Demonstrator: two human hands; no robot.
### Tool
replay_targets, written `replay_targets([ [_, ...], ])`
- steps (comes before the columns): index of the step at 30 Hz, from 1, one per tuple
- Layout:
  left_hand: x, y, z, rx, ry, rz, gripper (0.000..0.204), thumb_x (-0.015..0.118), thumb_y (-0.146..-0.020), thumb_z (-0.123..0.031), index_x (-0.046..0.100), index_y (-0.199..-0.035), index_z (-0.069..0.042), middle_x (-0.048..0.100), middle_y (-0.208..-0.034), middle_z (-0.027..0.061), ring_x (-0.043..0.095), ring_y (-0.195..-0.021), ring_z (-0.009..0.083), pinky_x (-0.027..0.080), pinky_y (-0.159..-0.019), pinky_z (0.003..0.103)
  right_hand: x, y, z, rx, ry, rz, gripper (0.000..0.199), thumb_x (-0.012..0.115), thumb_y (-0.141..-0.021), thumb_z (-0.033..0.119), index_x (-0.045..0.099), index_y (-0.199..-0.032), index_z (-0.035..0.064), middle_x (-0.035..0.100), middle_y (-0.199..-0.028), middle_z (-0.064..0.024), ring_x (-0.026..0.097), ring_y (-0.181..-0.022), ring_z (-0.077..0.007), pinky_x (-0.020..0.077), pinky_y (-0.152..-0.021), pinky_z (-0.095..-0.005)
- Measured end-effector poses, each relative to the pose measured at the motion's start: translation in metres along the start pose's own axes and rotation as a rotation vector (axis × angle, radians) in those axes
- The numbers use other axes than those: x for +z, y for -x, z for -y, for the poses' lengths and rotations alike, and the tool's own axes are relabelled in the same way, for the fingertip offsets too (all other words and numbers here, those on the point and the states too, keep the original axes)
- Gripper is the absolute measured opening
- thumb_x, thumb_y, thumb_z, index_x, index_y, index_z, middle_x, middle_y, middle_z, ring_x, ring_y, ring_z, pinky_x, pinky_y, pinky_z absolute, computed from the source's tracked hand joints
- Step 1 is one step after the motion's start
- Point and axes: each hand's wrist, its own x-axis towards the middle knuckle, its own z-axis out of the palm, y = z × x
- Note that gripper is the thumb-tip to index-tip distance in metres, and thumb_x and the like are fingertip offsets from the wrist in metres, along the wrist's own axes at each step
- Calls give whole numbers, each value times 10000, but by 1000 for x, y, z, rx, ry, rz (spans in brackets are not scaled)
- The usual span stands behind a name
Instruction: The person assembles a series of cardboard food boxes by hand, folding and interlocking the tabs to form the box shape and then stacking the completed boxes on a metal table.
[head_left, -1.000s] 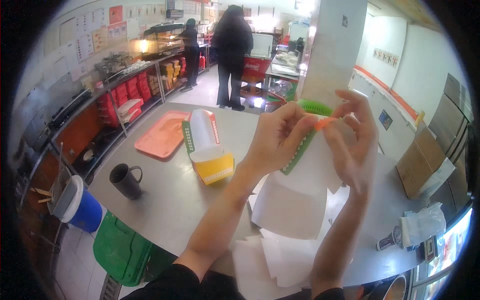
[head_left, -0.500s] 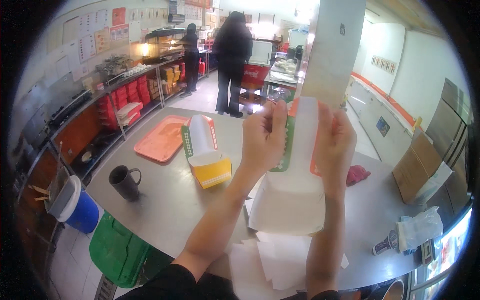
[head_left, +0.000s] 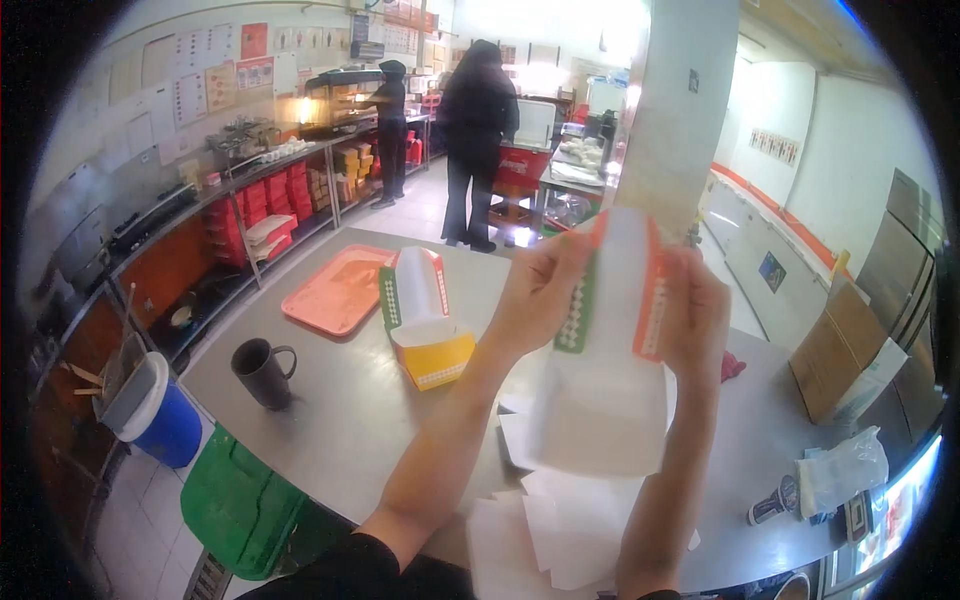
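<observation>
Above the table I hold a cardboard food carton (head_left: 603, 415), its plain white inside facing me and its lid standing up. My left hand (head_left: 543, 290) pinches the lid's green-patterned side flap near the top. On the opposite side, the fingers of my right hand (head_left: 697, 305) are closed on the orange-patterned flap. Beneath the carton lie several flat white carton blanks (head_left: 570, 515), partly covered by my right forearm. To the left of my hands stands another carton (head_left: 432, 362), folded up, with a yellow front and its lid raised.
An orange tray (head_left: 325, 308) and a dark mug (head_left: 264, 375) sit on the metal table (head_left: 340, 440) to the left. At right are a paper bag (head_left: 835, 355), a cup (head_left: 773, 502) and a plastic bag (head_left: 845, 468). Two people (head_left: 478, 140) stand farther back.
The view has shifted slightly. The carton's lid flaps now show more of their green and orange patterned faces. Both hands keep their grip.
</observation>
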Motion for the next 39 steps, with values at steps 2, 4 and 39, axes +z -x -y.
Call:
replay_targets([
  [2,3,4,-5,-92,-86,148,351,628,-1059,-315,702,-1277,-51,721,-989,11,631,-865,78,512,-782,254,-4,1,3,-46,102,-170,325,486,-1118,238,677,-1027,-10,671,-766,-108,559,-667,-118,483,-653,-293],
  [4,-5,5,-3,-123,-304,343,346,668,-1036,-264,688,-1282,-22,722,-1023,-1,604,-968,53,507,-887,279,-3,-1,5,-57,120,-307,316,488,-1117,235,673,-1038,-9,670,-740,-98,558,-639,-121,476,-615,-308],
  [39,25,12,-7,273,-647,-196,511,516,-1106,-332,621,-748,17,624,-616,48,517,-609,88,434,-674,300,0,0,10,51,-23,-9,762,792,-887,341,422,-1452,-10,458,-1475,-272,514,-1259,-364,395,-1078,-458],
])
